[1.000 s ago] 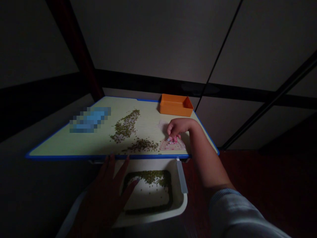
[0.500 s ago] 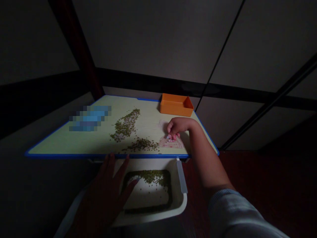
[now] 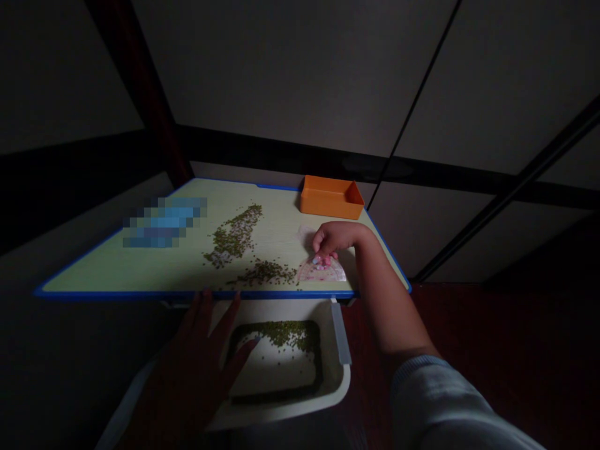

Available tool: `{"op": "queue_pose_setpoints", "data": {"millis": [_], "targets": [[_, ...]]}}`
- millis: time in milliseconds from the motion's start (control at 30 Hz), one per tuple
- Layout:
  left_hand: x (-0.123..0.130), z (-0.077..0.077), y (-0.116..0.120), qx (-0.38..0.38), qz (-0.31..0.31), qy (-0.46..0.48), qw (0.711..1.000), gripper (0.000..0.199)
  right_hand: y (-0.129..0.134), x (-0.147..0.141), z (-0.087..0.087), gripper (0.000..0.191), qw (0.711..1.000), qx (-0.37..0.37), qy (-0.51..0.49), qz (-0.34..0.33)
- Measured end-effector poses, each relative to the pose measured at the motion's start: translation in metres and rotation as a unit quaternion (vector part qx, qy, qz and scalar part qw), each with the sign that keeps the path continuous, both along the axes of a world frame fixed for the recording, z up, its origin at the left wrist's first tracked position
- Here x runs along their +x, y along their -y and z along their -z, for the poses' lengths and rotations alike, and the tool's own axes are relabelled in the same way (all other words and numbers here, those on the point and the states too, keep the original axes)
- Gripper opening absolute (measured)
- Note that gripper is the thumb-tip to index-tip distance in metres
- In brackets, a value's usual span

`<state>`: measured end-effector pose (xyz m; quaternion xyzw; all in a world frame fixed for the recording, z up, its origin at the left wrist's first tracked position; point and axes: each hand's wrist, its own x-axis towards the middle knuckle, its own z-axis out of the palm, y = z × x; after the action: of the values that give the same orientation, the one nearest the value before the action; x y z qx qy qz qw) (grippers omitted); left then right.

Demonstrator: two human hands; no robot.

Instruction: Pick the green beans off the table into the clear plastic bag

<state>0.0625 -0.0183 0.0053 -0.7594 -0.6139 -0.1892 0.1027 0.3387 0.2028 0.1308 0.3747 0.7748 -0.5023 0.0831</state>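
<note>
- Pale tabletop (image 3: 140, 269), blue-rimmed, dim light.
- Right hand (image 3: 335, 239): fingers pinched on one pink protractor (image 3: 321, 275), tabletop's near right; long axis left-right, straight edge toward wearer, arc away.
- Left hand (image 3: 187, 356): fingers spread wide, fingertips by near edge, thumb over one white bin (image 3: 338, 389).
- Two green seed patches (image 3: 234, 237), left of protractor; more seeds in bin.
- One orange box (image 3: 330, 207), far right.
</note>
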Motion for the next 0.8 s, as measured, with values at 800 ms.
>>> {"op": "queue_pose_setpoints", "data": {"millis": [800], "targets": [[0.0035,-0.0033,0.001,-0.009,-0.017,0.002,1.0,0.076,0.003,-0.0049,0.0028,0.037,0.997,-0.052,0.045,-0.029]]}}
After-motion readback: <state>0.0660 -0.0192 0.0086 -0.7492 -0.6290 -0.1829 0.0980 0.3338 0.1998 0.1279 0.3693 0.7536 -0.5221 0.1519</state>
